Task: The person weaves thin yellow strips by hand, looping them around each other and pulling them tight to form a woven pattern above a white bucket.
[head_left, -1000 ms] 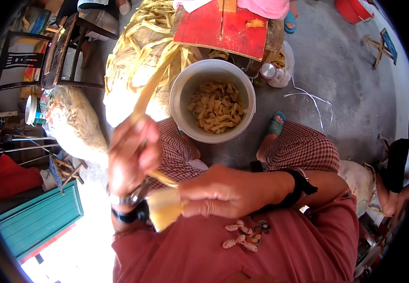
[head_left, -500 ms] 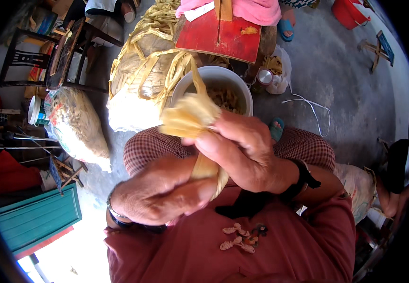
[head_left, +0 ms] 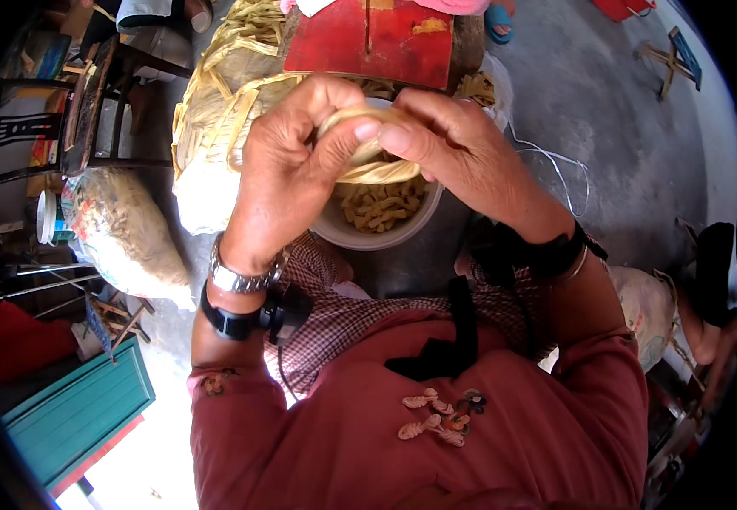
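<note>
A loop of pale yellow plant-fibre strip (head_left: 385,174) is held up in both hands over a white bucket. My left hand (head_left: 287,157) pinches its left side between thumb and fingers. On the other side, my right hand (head_left: 475,166) grips the loop, and the two thumb tips almost meet. The white bucket (head_left: 375,243) stands in front of my knees with many short yellow knotted pieces (head_left: 378,208) inside. Beyond my left hand, long strips of the same fibre (head_left: 236,38) lie over a large plastic-wrapped bundle (head_left: 202,157).
A red board (head_left: 334,51) lies just past the bucket. To the left are a dark wooden chair (head_left: 28,127), a stuffed plastic sack (head_left: 126,225) and a green panel (head_left: 88,408). White cord (head_left: 564,161) lies on the floor at right, with a folding stool (head_left: 673,61) farther off.
Both hands have moved away from my body and up over the bucket. The strip, bunched and trailing between them before, now forms a rounded loop. My view has shifted slightly.
</note>
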The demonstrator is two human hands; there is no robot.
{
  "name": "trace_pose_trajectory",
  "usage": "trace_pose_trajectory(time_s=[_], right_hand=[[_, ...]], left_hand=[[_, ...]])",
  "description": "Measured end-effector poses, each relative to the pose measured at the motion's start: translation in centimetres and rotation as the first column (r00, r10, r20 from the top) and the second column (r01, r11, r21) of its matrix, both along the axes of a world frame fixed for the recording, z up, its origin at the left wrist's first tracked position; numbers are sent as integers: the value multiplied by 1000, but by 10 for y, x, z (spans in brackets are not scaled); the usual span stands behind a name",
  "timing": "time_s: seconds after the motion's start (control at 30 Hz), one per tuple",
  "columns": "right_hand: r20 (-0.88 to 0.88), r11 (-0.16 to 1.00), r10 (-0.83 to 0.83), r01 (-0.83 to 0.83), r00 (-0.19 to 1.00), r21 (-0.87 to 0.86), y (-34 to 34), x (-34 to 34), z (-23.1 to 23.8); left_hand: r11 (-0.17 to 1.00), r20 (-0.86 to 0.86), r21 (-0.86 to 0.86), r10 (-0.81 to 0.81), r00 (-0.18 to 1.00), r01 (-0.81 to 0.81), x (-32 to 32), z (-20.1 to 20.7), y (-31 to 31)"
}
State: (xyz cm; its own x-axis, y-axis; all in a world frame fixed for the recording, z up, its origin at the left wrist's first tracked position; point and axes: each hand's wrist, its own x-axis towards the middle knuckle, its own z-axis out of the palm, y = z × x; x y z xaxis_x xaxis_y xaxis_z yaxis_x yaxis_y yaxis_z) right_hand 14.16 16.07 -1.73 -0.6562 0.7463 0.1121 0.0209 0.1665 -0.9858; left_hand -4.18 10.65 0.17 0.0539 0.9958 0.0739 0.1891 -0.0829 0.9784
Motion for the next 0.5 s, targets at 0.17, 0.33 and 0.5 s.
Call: trace_pose_trajectory(time_s=[0.17,0.33,0.5], right_hand=[[-70,996,-90,91,993,9,4,-4,-10],[-36,991,-34,29,999,-128,3,-6,-21],[-175,920,-85,10,981,-392,1,-12,-30]], left_hand=[[996,397,2,-79,915,85,-5,-16,15],[991,412,-45,-95,906,124,-9,-28,14],[996,204,-22,-82,975,88,-5,-31,7]])
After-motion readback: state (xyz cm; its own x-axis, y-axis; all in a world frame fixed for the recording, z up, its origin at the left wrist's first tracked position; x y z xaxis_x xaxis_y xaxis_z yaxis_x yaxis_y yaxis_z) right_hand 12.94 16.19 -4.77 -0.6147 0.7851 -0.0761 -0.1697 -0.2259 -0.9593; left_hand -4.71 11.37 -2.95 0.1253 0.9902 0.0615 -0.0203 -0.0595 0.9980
